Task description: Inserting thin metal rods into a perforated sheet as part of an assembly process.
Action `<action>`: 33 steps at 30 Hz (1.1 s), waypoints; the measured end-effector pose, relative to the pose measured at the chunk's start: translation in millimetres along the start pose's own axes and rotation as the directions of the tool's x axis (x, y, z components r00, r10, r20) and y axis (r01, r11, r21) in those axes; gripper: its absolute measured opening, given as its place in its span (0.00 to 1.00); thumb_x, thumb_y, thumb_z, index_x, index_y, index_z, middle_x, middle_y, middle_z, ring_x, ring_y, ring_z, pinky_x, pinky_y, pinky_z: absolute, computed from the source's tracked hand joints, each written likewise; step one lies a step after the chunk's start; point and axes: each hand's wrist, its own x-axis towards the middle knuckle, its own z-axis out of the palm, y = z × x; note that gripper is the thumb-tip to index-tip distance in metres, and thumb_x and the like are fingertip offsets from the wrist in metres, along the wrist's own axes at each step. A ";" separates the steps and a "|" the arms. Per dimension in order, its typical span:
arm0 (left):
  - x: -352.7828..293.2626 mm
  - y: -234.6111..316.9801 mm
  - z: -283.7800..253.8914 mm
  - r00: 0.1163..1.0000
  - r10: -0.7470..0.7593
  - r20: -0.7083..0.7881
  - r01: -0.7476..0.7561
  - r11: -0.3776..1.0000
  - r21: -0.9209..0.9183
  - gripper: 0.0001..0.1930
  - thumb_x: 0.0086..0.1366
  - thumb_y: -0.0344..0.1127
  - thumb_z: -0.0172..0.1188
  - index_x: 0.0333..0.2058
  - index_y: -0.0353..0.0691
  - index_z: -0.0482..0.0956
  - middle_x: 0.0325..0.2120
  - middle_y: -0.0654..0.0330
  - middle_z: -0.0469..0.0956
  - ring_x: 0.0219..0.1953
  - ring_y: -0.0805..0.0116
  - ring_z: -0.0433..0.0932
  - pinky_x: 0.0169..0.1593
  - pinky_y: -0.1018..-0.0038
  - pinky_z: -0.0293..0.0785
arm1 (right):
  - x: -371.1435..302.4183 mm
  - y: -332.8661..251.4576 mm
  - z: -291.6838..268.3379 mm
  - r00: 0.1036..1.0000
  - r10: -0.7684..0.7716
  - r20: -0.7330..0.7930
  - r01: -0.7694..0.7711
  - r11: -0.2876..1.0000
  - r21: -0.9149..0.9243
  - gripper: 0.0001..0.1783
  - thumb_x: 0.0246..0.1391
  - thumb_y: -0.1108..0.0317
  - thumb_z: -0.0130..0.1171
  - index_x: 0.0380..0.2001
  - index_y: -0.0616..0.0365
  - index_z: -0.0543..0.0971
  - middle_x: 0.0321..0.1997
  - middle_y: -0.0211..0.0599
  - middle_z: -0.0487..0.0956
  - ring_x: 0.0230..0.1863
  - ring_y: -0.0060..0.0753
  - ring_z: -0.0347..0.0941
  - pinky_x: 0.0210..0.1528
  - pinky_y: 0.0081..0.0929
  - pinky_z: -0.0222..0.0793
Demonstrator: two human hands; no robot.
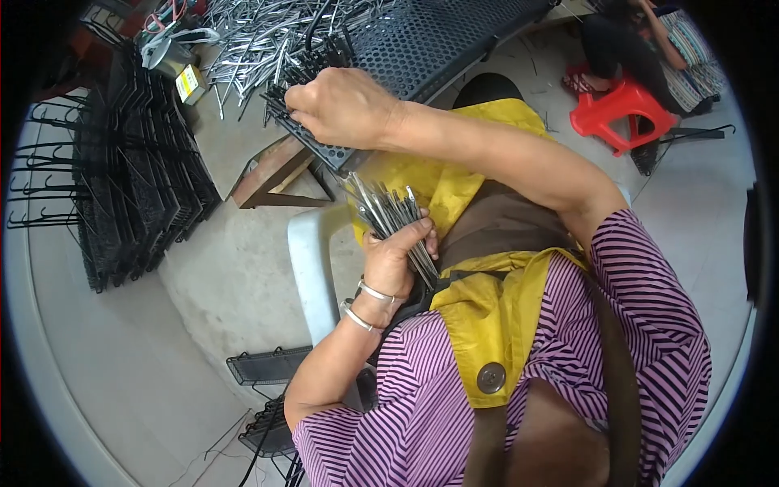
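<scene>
My left hand, with two bangles at its wrist, is closed around a bundle of thin metal rods held slantwise over my lap, their ends fanning out toward the table. My right hand reaches across to the near left corner of the black perforated metal table. Its fingers are curled down among dark thin pieces at that corner. What they grip is hidden under the hand.
Many loose silvery rods lie heaped beyond. Black wire racks with hooks are stacked at left, near a yellow box and scissors. A white chair arm flanks my left arm. At right, another person sits by a red stool.
</scene>
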 end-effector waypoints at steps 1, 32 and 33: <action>-0.1 0.2 0.0 1.000 -0.004 -0.006 0.004 1.000 0.000 0.09 0.50 0.25 0.55 0.32 0.32 0.69 0.19 0.58 0.70 0.18 0.68 0.69 0.22 0.76 0.66 | 0.8 -0.1 0.8 1.000 -0.003 0.005 0.003 1.000 0.000 0.06 0.42 0.69 0.51 0.20 0.61 0.72 0.14 0.47 0.71 0.19 0.50 0.70 0.23 0.37 0.67; 1.1 -1.2 3.6 0.999 0.041 0.009 -0.042 0.999 0.021 0.09 0.48 0.22 0.57 0.30 0.29 0.71 0.18 0.58 0.72 0.17 0.71 0.70 0.20 0.78 0.67 | -75.7 -1.3 -29.6 0.891 0.161 0.425 -0.444 0.512 0.735 0.09 0.43 0.73 0.58 0.29 0.68 0.75 0.24 0.32 0.76 0.28 0.16 0.69 0.31 0.14 0.65; 0.7 -0.5 5.1 0.999 0.049 0.002 -0.049 0.997 0.064 0.09 0.48 0.23 0.57 0.30 0.30 0.71 0.18 0.58 0.72 0.17 0.70 0.70 0.20 0.78 0.67 | -76.9 -0.4 -29.6 0.902 0.165 0.399 -0.418 0.567 0.710 0.08 0.43 0.74 0.57 0.27 0.68 0.75 0.24 0.32 0.75 0.28 0.15 0.69 0.31 0.14 0.65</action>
